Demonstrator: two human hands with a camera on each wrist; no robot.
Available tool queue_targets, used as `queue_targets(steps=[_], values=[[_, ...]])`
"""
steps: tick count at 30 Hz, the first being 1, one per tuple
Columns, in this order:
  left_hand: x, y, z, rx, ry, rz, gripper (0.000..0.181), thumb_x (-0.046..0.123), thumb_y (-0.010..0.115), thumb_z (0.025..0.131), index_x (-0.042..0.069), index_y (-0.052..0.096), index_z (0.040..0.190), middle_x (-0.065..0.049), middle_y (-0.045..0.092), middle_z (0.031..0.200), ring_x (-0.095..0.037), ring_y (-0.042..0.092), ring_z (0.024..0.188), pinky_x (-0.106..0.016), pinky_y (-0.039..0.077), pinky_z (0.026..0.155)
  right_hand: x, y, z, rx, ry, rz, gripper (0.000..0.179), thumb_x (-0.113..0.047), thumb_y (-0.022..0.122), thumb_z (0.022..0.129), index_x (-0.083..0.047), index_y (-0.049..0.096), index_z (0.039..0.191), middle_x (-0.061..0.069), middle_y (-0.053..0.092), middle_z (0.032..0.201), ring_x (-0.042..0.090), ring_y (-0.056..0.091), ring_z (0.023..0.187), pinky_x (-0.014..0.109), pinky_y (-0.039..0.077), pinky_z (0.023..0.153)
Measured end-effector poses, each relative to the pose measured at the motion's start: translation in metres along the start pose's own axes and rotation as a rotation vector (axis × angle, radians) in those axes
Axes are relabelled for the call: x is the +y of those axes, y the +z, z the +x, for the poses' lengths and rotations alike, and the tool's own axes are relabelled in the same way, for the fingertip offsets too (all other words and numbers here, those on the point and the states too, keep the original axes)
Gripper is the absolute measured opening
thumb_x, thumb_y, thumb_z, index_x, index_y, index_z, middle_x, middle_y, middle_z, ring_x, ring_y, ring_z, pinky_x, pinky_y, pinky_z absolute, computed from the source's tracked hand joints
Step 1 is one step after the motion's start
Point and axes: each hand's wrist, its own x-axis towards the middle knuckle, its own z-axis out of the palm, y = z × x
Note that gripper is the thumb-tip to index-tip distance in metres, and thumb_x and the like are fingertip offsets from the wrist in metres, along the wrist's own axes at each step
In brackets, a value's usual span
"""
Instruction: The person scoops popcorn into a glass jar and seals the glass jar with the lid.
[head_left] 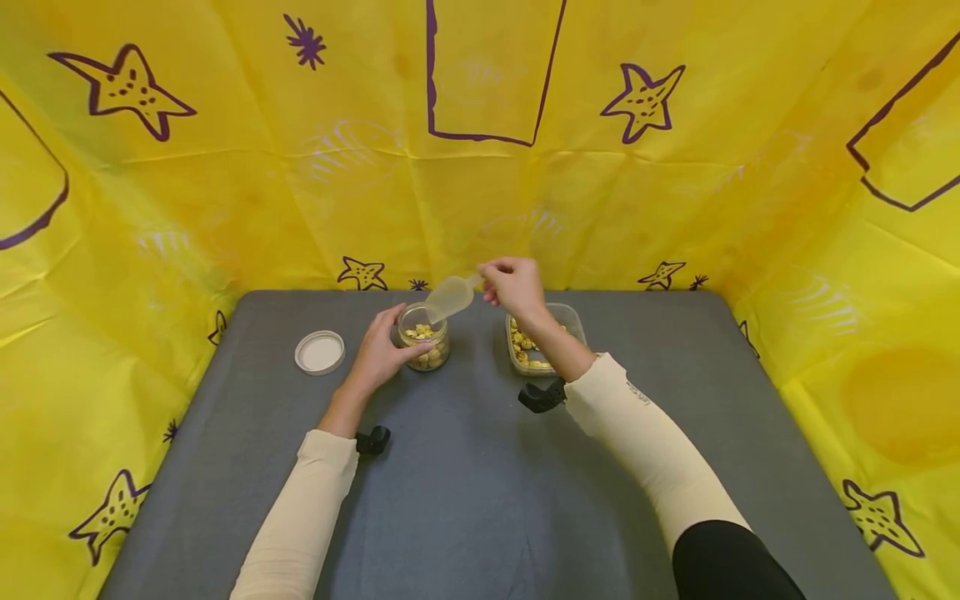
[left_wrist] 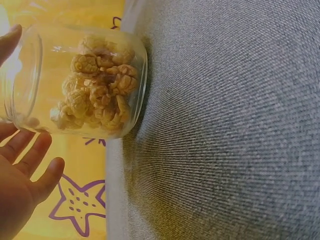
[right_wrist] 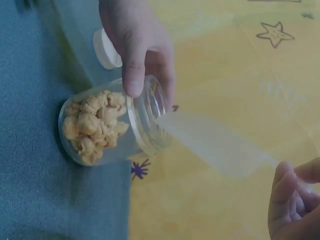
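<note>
My left hand (head_left: 381, 352) grips a clear glass jar (head_left: 430, 357) near its rim, thumb on the near side and fingers round the far side. Caramel popcorn (left_wrist: 97, 95) fills the lower part of the jar, which stands upright on the table. Between thumb and fingertips, my right hand (head_left: 516, 287) pinches the handle of a translucent plastic scoop (head_left: 450, 297). The scoop tilts down to the left, its tip at the jar's mouth. In the right wrist view the scoop (right_wrist: 220, 147) looks bare of popcorn.
Under the right forearm, a clear square container (head_left: 573, 321) holds more popcorn and is partly hidden. Left of the jar lies a white round lid (head_left: 319, 352) on the grey table (head_left: 465, 492). Yellow patterned cloth (head_left: 480, 208) surrounds the table's back and sides.
</note>
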Motion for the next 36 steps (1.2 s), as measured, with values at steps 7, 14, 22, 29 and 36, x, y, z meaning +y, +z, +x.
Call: queue_targets(steps=[7,14,22,29,36], values=[[0.002,-0.001,0.002,-0.001,0.023,0.008,0.093,0.040,0.081,0.078,0.006,0.034,0.150,-0.019,0.036,0.151,-0.037,0.037,0.137,-0.058,0.030,0.113,0.001,-0.015,0.001,0.009,0.027,0.063,0.024,-0.011,0.063,0.094,0.010,0.069,0.102,0.002,0.061,0.062,0.008,0.057,0.045,0.021,0.050,0.046],[0.011,-0.003,0.006,0.016,0.041,0.018,0.091,0.036,0.082,0.077,0.006,0.036,0.149,-0.018,0.037,0.150,-0.035,0.039,0.135,-0.056,0.031,0.113,-0.002,-0.035,0.002,0.032,0.026,0.112,0.026,-0.009,0.062,0.093,0.014,0.067,0.104,0.004,0.063,0.062,0.008,0.057,0.045,0.020,0.048,0.044],[0.024,-0.003,0.010,0.015,0.082,0.024,0.089,0.042,0.081,0.078,0.012,0.037,0.150,-0.015,0.033,0.154,-0.036,0.033,0.142,-0.058,0.031,0.113,0.000,-0.064,0.000,0.080,-0.010,0.138,0.025,-0.008,0.061,0.093,0.014,0.066,0.103,-0.001,0.062,0.058,0.008,0.056,0.044,0.019,0.048,0.043],[0.042,-0.005,0.010,0.033,0.128,0.029,0.088,0.040,0.081,0.078,0.011,0.039,0.149,-0.015,0.035,0.152,-0.036,0.035,0.140,-0.059,0.032,0.112,0.002,-0.087,-0.002,0.135,-0.025,0.190,0.010,-0.007,0.062,0.092,-0.005,0.069,0.085,0.000,0.063,0.057,0.009,0.057,0.043,0.019,0.048,0.042],[0.059,0.000,0.009,0.011,0.175,0.005,0.086,0.038,0.081,0.079,0.009,0.039,0.148,-0.016,0.034,0.152,-0.037,0.036,0.139,-0.060,0.034,0.111,0.010,-0.104,-0.009,0.178,-0.030,0.225,0.013,-0.006,0.062,0.092,-0.005,0.069,0.081,0.000,0.062,0.056,0.008,0.057,0.042,0.018,0.047,0.042]])
